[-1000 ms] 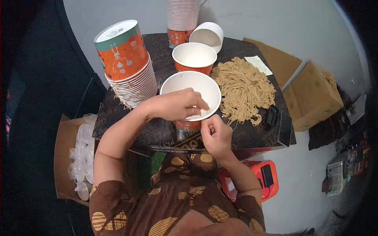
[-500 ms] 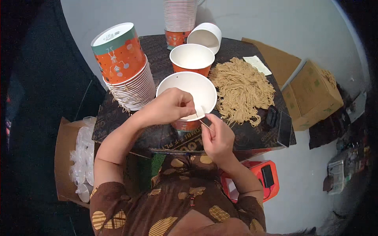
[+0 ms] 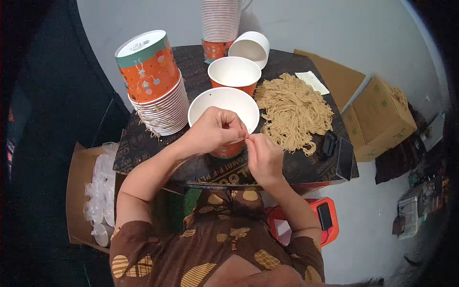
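Note:
At the near rim of an open paper bucket (image 3: pixel 205 107), white inside, my two hands meet with their fingertips together. My left hand (image 3: pixel 217 126) is closed in a pinch, and so is my right hand (image 3: pixel 264 158). A thin tan string runs between the fingertips, mostly hidden by them. One small dark hole shows in the bucket's far wall. Part of its orange outside is visible below my hands. To the right lies a loose heap of tan strings (image 3: pixel 296 110).
Behind stand another orange bucket (image 3: pixel 234 71), a bucket on its side (image 3: pixel 251 50) and a tall stack of buckets (image 3: pixel 220 21). At left is an upside-down stack (image 3: pixel 153 81) with strings hanging from it. A black phone-like object (image 3: pixel 344 159) stands at the table's right edge.
My hands have come together at the near rim, the right one moving slightly left and up. The string end below my right fingers no longer shows. The bucket has shifted slightly left.

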A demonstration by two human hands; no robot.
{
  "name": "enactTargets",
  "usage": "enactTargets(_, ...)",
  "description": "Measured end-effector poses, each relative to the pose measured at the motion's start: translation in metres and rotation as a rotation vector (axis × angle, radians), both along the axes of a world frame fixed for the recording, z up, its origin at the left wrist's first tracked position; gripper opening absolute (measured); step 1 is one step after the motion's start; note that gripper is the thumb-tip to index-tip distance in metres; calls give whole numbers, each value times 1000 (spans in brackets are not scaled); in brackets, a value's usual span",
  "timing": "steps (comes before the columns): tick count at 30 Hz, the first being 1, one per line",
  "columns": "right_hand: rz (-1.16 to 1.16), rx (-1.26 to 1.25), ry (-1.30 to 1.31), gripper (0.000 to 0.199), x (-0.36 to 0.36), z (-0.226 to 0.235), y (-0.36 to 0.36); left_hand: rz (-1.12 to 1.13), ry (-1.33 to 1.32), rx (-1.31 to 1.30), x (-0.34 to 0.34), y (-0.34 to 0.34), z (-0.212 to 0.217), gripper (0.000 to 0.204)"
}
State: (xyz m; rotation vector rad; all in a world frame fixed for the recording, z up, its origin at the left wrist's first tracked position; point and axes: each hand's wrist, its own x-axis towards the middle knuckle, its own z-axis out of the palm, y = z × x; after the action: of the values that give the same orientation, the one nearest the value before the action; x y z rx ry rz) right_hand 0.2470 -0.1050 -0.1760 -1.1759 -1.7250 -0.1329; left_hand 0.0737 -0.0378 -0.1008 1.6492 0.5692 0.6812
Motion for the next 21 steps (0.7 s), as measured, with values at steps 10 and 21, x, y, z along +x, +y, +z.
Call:
enactTargets(10, 232, -141, 19, 6, 12, 24, -5, 59, 172, 60, 3, 11, -2, 9)
enactTargets(21, 314, -78, 100, 6, 21, 57, 13, -40, 178, 91, 12, 13, -3, 9)
